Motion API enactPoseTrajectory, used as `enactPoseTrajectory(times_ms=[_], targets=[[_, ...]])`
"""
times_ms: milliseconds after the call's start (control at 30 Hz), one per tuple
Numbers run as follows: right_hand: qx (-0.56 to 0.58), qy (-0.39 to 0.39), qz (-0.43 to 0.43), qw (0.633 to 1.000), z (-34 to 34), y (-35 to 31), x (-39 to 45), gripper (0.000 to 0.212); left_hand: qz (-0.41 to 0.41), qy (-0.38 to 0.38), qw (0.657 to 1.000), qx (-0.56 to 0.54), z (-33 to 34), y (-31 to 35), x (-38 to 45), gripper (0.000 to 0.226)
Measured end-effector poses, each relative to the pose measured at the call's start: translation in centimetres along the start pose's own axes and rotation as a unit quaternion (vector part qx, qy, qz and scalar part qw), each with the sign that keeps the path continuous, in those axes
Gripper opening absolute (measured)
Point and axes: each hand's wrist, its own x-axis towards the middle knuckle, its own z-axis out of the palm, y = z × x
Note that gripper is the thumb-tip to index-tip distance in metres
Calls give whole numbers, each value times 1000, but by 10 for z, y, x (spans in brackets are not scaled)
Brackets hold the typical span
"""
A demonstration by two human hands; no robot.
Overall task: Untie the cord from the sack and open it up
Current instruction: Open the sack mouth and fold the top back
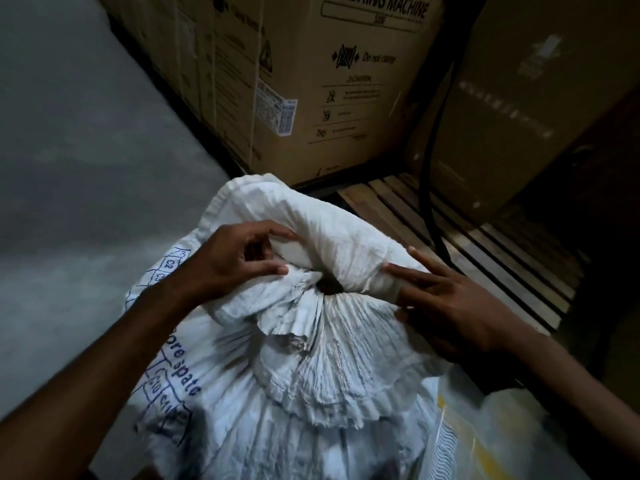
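A white woven sack [311, 375] with blue print stands in front of me, its neck gathered into tight pleats around a small dark hole [327, 287]. The loose top flap [311, 216] of the sack folds away beyond the gathered neck. My left hand [235, 261] pinches the fabric at the left of the neck with thumb and fingers. At the right of the neck my right hand [446, 299] presses on the flap with its fingers spread. No cord shows clearly; it may be hidden in the folds.
A large cardboard box [329, 81] marked washing machine stands behind the sack, with another box [519, 98] to its right. A wooden slatted pallet [467, 244] lies under them, a dark cable [429, 174] runs down. Grey floor [86, 168] lies left. A yellow-printed bag [485, 427] sits at lower right.
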Motion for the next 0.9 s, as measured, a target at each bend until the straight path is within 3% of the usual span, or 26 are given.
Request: enactPoseTrajectory(times_ms=[100, 200, 333, 533, 700, 900], targets=[[-1, -20, -18, 1000, 3, -2, 1, 18, 69, 33, 996, 39, 11, 16, -1, 42], [-14, -37, -17, 999, 7, -3, 7, 36, 142, 4, 988, 55, 38, 36, -9, 41], [-27, -70, -23, 997, 7, -1, 14, 26, 123, -99, 975, 158, 64, 33, -12, 58], [-49, -155, -8, 987, 10, 11, 19, 25, 89, -119, 954, 259, 65, 17, -9, 61], [-94, -152, -3, 984, 13, 21, 34, 72, 74, -133, 944, 294, 71, 15, -13, 80], [-131, -265, 22, 955, 31, 38, 45, 100, 53, -163, 926, 337, 73, 17, -16, 84]])
